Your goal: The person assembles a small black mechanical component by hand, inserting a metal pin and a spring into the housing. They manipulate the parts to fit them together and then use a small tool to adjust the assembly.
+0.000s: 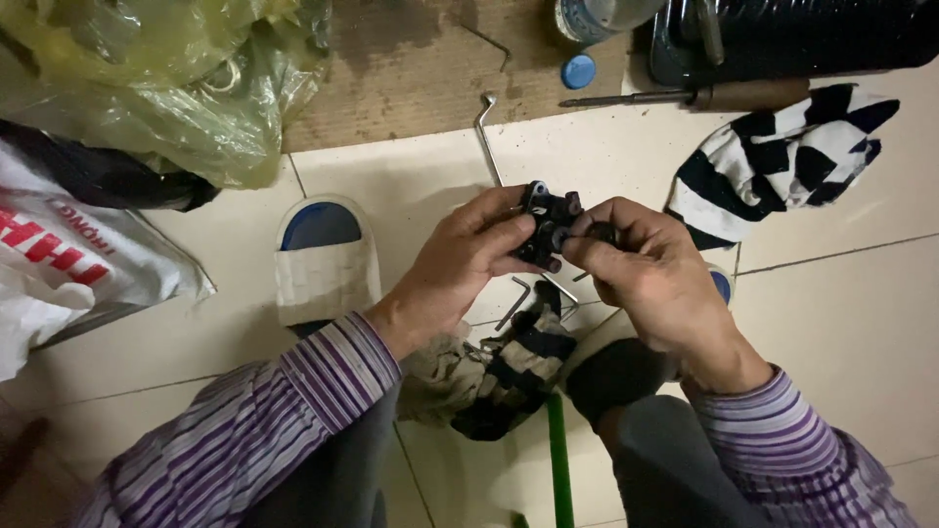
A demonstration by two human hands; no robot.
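— How far along are you?

— Your left hand (460,264) grips the small black metal part (546,223) above the tiled floor (861,323); your right hand (641,269) pinches a dark piece, maybe a screw, at its side. It's not seated yet; an L-shaped hex key (514,303) lies unused below.

Small black part (548,225) matt, metal or plastic unclear; hex key (512,303) and bent rod (488,137) bare metal; floor tiles (841,323) glossy smooth; striped rag (782,161) cloth; yellow bag (166,88) thin shiny plastic; board (421,64) rough wood.
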